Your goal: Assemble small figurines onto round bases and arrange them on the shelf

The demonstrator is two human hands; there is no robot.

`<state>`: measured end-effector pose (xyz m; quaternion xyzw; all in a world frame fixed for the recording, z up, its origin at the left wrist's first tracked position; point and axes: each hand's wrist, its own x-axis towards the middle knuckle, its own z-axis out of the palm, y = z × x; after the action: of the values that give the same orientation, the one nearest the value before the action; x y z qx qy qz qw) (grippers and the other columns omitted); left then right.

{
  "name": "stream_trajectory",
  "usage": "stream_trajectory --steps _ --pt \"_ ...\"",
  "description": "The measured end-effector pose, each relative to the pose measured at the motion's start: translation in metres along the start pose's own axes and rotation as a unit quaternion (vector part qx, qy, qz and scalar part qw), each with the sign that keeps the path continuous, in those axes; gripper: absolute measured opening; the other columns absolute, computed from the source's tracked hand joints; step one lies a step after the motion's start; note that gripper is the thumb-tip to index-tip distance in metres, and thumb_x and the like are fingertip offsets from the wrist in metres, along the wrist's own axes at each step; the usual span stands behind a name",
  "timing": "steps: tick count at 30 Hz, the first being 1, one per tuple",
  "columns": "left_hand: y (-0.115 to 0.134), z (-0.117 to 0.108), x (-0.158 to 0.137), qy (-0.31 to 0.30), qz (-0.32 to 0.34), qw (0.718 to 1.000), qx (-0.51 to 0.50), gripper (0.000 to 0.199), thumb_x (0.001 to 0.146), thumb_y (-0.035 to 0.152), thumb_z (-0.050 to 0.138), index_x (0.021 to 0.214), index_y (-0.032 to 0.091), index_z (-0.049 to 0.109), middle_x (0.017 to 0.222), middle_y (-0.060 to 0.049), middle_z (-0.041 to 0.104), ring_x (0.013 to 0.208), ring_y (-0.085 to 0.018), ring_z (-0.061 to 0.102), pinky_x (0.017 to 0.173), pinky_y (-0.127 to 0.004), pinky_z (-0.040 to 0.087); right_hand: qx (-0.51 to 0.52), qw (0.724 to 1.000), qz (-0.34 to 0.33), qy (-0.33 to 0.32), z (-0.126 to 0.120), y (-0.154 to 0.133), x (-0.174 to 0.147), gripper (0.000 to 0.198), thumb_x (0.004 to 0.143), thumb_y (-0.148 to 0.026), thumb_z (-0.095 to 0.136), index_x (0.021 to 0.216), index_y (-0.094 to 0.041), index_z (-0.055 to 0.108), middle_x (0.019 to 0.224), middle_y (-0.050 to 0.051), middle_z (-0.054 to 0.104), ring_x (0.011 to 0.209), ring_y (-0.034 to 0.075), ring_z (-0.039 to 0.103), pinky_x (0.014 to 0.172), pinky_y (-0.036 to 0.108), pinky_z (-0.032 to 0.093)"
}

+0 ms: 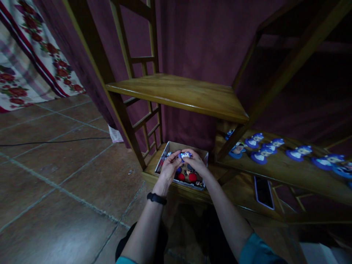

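Left hand [168,169] | right hand [196,161] | fingers [174,155] bent, nearly meeting | left forearm [144,233], right forearm [225,209] converging

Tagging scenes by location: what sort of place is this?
An indoor room, perhaps a home or small shop; can't tell which. Signs: a wooden shelf unit, figurines arranged on it, and a tiled floor.

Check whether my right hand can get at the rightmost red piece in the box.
Probably yes: the rightmost red piece lies uncovered in the open box near your right hand, though that hand and your left hand are holding a small figurine.
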<state>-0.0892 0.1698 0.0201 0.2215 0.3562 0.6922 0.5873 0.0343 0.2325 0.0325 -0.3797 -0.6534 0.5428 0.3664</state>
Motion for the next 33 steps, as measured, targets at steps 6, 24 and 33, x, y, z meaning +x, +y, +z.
stream_trajectory --steps 6,24,33 --pt "0.0027 -0.0073 0.0038 0.024 -0.016 0.997 -0.070 0.040 0.067 0.007 0.069 0.106 0.013 0.061 0.098 -0.010 0.067 0.087 -0.018 0.064 0.087 -0.039 0.050 0.097 0.995 -0.006 -0.037 -0.0018 -0.0021 0.0017 0.040 0.066 -0.023 0.060 0.106 -0.022 0.059 0.096 0.003 0.064 0.086 0.016 0.060 0.078 0.030 0.047" --pt "0.0032 -0.0023 0.0015 -0.003 0.002 0.999 -0.045 0.032 0.070 0.010 0.068 0.101 0.014 0.062 0.100 -0.007 0.065 0.090 -0.017 0.062 0.088 -0.035 0.048 0.090 0.995 -0.008 -0.043 0.0015 -0.0014 0.0059 0.024 0.067 -0.025 0.064 0.090 -0.019 0.066 0.087 0.001 0.068 0.082 0.016 0.061 0.085 0.033 0.044" --pt "0.0025 -0.0029 0.0013 -0.002 0.026 0.999 -0.028 0.034 0.064 0.010 0.072 0.097 0.015 0.064 0.093 -0.006 0.064 0.085 -0.015 0.062 0.086 -0.035 0.048 0.094 0.995 -0.015 -0.043 0.0031 0.0009 0.0054 0.024 0.067 -0.023 0.063 0.090 -0.019 0.065 0.090 0.002 0.068 0.086 0.018 0.061 0.087 0.035 0.044"
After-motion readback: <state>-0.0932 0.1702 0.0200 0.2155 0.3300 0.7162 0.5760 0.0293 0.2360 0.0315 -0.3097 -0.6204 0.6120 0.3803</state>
